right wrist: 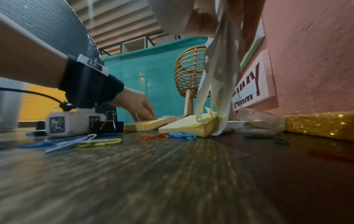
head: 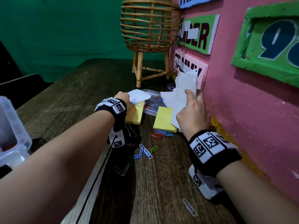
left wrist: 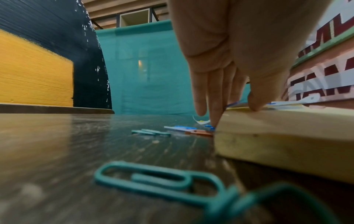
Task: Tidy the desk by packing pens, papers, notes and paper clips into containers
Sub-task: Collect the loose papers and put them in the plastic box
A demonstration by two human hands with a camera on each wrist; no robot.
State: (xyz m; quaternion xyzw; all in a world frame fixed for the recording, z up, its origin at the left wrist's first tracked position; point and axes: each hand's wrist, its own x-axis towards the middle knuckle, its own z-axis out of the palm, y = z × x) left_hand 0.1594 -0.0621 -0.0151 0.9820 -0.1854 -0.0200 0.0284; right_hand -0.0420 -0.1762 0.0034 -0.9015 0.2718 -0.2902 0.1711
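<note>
Papers stood nearly upright in my right hand, pinched beside the pink wall. My left hand pinched a blue paper clip over one yellow note pad on the desk.

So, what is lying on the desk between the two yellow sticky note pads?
Between the left pad and the right pad, the head view shows a clear plastic lid with coloured paper clips under it, then bare wood nearer the person.

Ahead of me a rattan basket stand sits on the dark wooden desk beside the pink wall with lettered signs.
</note>
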